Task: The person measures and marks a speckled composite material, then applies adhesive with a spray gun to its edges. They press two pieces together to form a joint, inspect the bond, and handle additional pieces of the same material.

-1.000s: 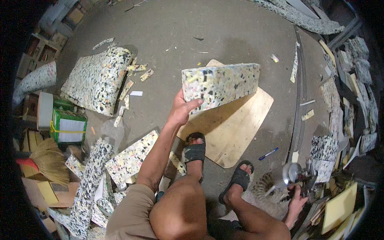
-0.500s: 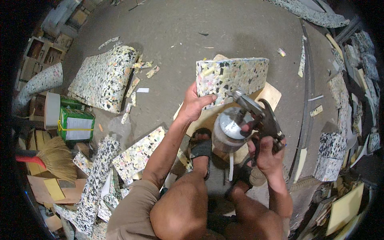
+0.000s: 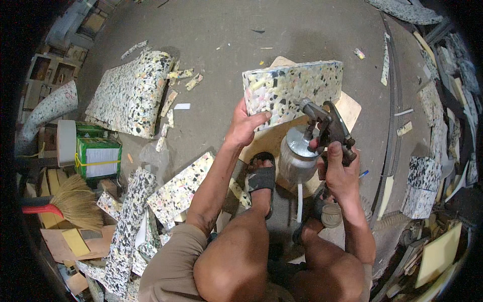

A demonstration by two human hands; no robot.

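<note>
Clamping the foam block point(image 3: 287, 90) over the wooden board point(image 3: 350, 111) with my left fingers point(image 3: 260, 120), I have my right fingers point(image 3: 334, 152) curled round the spray gun point(image 3: 330, 123), seemingly at the aiming step, so the next move should call for steadiness.

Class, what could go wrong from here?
Spray might hit the bare left hand, as the spray gun in the right hand faces the foam block near it. The block, held only at its left end, could tilt or slip. A drip from the cup might land on the open sandal.
</note>
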